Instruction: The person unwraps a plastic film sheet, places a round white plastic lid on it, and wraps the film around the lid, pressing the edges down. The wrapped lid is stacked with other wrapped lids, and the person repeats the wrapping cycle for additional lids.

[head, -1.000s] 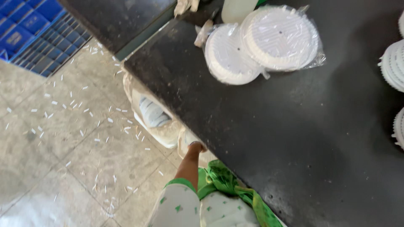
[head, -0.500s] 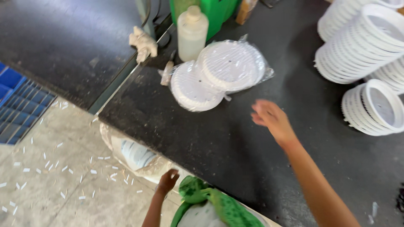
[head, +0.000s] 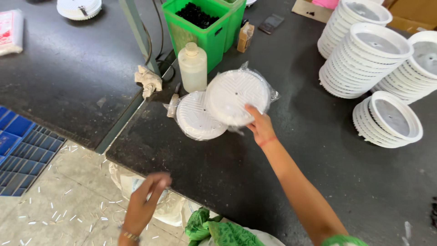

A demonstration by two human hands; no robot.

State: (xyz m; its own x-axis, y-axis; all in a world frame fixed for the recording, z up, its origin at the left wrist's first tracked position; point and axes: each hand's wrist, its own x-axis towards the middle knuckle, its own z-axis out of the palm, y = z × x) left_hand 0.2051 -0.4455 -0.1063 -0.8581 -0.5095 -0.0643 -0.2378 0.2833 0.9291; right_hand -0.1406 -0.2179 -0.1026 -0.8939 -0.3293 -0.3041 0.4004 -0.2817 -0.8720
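My right hand point(head: 258, 128) pinches the near edge of the bagged white disc point(head: 236, 96) on the black table point(head: 318, 150); it looks light, stiff, the wrap slippery. My left hand point(head: 143, 205) hangs loose, holding nothing

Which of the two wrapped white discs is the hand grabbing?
The right hand grips the upper wrapped disc, nearer the stacks of white rings. The lower disc, partly under it, is untouched.
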